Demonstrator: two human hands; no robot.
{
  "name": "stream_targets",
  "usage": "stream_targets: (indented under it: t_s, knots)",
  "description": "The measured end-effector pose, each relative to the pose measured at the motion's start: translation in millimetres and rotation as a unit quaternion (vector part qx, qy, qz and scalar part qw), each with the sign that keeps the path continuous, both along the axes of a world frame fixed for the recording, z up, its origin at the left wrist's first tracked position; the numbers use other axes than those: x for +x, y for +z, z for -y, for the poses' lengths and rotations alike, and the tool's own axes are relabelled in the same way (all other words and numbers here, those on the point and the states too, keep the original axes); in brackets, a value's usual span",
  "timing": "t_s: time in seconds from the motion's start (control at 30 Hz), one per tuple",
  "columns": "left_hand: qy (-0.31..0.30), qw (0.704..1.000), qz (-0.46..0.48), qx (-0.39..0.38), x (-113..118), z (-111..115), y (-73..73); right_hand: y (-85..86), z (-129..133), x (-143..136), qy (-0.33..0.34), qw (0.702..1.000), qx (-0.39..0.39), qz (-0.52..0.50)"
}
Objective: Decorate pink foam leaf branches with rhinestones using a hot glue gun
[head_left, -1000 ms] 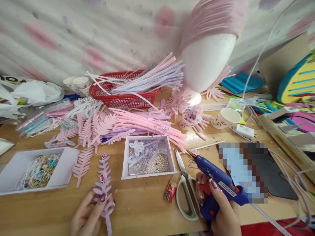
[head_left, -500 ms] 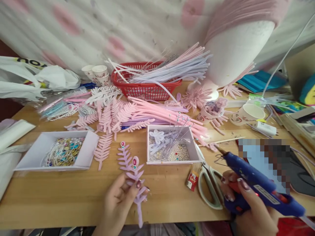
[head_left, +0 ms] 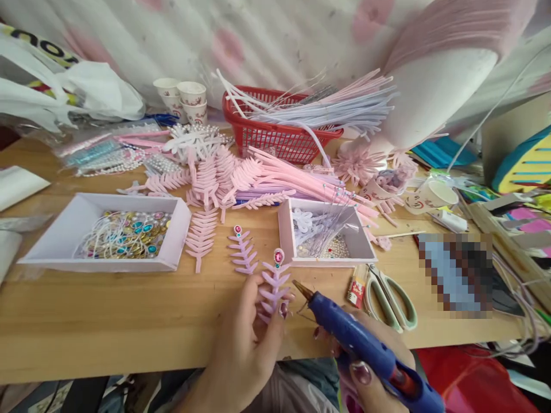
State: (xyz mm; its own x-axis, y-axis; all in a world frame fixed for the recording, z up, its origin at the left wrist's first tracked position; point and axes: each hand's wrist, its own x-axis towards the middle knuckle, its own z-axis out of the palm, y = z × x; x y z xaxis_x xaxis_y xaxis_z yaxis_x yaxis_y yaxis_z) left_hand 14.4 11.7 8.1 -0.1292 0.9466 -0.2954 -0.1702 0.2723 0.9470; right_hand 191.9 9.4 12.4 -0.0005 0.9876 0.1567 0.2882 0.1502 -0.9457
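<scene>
Over the worktop (head_left: 142, 315), the right hand (head_left: 383, 331) grips a blue glue gun (head_left: 357, 335), its tip (head_left: 303, 291) near the left hand (head_left: 253, 350); a slip, I'd fear, could burn that hand or mark the purple sprig (head_left: 274, 287) it pinches, which pokes out beyond its grasp, topped by a pink gem (head_left: 279, 257).

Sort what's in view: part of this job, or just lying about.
In the job:
lilac frond, in the left hand
blue glue gun, in the right hand
gem box, probably

Apparently lying about:
scissors
stacked paper cups
charger
</scene>
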Motion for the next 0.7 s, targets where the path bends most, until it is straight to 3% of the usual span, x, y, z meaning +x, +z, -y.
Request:
stream_targets:
  t_s: [0.1, 0.27, 0.7]
  knots:
    - [-0.011, 1.0, 0.011, -0.01, -0.3, -0.2, 1.4, 6.1, -4.0, 2.8, 0.062, 0.993, 0.051, 0.083]
    - [-0.001, 0.999, 0.033, -0.023, -1.6, -1.5, 3.4, 6.3, -9.5, 8.1, 0.091, 0.983, 0.096, 0.131]
    - [-0.054, 0.998, -0.012, -0.004, -11.6, 2.0, -11.6, 3.6, -8.0, 6.6, 0.091, 0.982, 0.106, 0.131]
